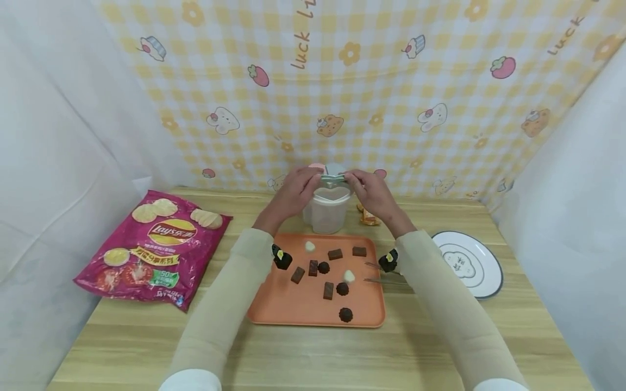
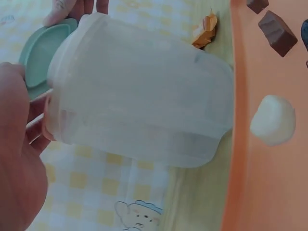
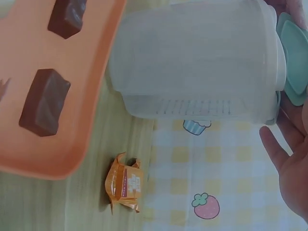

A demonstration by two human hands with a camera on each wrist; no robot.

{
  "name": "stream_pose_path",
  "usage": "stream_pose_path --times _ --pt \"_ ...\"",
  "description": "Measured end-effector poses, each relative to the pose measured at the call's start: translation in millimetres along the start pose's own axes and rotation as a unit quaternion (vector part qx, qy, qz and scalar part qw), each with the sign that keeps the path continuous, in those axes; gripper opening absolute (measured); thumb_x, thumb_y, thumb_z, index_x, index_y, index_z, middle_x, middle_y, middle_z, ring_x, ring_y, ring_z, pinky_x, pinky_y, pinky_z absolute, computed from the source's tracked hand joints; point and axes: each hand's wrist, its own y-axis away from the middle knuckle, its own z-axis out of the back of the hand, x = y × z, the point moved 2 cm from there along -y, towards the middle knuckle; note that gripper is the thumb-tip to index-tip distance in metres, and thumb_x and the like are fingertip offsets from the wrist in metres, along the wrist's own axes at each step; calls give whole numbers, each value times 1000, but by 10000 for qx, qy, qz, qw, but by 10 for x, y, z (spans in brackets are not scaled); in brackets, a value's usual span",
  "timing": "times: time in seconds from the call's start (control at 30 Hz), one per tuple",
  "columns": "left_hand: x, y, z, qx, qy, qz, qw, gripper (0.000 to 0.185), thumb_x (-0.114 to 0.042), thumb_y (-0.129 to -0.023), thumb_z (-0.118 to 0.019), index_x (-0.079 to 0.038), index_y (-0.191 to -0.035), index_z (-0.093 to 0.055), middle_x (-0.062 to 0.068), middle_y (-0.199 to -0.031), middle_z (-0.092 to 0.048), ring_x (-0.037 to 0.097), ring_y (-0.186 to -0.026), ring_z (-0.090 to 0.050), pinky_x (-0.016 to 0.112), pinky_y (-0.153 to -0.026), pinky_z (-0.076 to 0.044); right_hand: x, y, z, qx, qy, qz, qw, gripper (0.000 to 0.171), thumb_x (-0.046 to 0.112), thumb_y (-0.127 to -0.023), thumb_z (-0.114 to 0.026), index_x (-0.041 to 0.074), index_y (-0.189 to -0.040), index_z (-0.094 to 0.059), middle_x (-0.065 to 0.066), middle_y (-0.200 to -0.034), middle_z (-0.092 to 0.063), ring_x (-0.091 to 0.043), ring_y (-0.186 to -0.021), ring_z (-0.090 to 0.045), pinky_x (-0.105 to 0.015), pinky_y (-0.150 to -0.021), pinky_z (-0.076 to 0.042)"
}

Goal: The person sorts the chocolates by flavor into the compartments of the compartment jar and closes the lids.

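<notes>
— What's going on, left to right?
— Crisp bag (image 1: pixel 151 247) near the table's left edge; orange tray (image 1: pixel 274 309) mid-table; plate (image 1: pixel 471 263) right.
— And the hands?
— Left hand (image 1: pixel 293 193) and right hand (image 1: pixel 367 190) both pinch the green lid (image 1: pixel 334 179) over the clear container (image 1: pixel 329 209) behind the tray. I'd judge it needs lifting clear next

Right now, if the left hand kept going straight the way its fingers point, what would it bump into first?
Probably the right hand. The left hand holds the green lid from the left above the clear container, and the right hand grips the lid's opposite edge. Depth is hard to judge.
</notes>
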Motion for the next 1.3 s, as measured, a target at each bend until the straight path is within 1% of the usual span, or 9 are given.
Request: stream_pose_path --times 0.17,0.23,0.33,0.47,0.63,0.77,0.87,1.13,1.3 --pt "110 24 -73 55 1035 597 9928 43 -20 -114 -36 4 -144 -56 17 -151 -50 28 -148 -33 44 -121 -24 -39 -38 -28 -99 -301 -107 9994 33 25 -111 -47 2 -113 -71 -11 -93 -66 -24 -76 -50 -37 -74 -40" --pt "142 52 -87 19 1166 821 9898 45 -24 -115 -34 1 -147 -54 13 -156 -46 24 -151 -27 43 -122 -21 -47 -49 -41 -148 -359 -200 9990 33 26 -111 -47 2 -111 -70 -10 -89 -63 -23 -75 -49 -35 -73 -39" --pt "181 73 -109 -99 1343 810 9876 45 -23 -115 -33 0 -147 -54 13 -156 -45 24 -149 -31 44 -119 -27 -37 -56 -60 -188 -427 -317 9984 35 28 -111 -47 1 -109 -70 -10 -83 -58 -24 -73 -46 -35 -72 -38" --pt "203 81 -138 -280 1413 664 9873 44 -22 -115 -33 -1 -145 -56 14 -154 -46 26 -144 -39 45 -116 -34 -13 -53 -67 -199 -423 -424 9980 37 29 -112 -47 1 -110 -71 -10 -83 -58 -24 -74 -47 -35 -72 -38" --pt "198 79 -172 -533 1316 843 9863 44 -28 -115 -34 -6 -143 -60 11 -152 -49 21 -145 -37 44 -118 -30 -6 -51 -47 -139 -390 -513 9978 38 30 -112 -46 1 -110 -70 -13 -87 -61 -26 -77 -49 -37 -74 -40" --pt "199 72 -208 -749 1265 947 9846 43 -28 -115 -36 -7 -141 -63 9 -150 -52 19 -146 -35 40 -119 -27 1 -48 -17 -56 -366 -485 9981 38 30 -112 -46 1 -118 -70 -15 -106 -69 -26 -99 -63 -42 -90 -50" --pt "188 69 -223 -798 1275 909 9844 43 -26 -115 -36 -5 -140 -63 10 -150 -52 20 -146 -36 39 -119 -27 6 -23 14 -49 -356 -493 9981 40 31 -112 -46 2 -131 -67 -14 -124 -69 -27 -119 -62 -48 -102 -49" --pt "168 62 -226 -875 1138 869 9858 44 -28 -115 -34 -6 -140 -63 9 -150 -51 19 -140 -42 41 -116 -33 -8 176 140 -441 103 -272 9986 45 34 -112 -47 3 -140 -61 -13 -123 -72 -33 -118 -64 -55 -100 -48" --pt "155 54 -226 -916 1053 873 9864 44 -28 -115 -33 -7 -139 -63 8 -149 -52 19 -139 -44 39 -115 -33 -12 472 197 -321 231 -133 9991 40 28 -111 -49 3 -139 -62 -13 -123 -72 -31 -116 -65 -54 -99 -49"
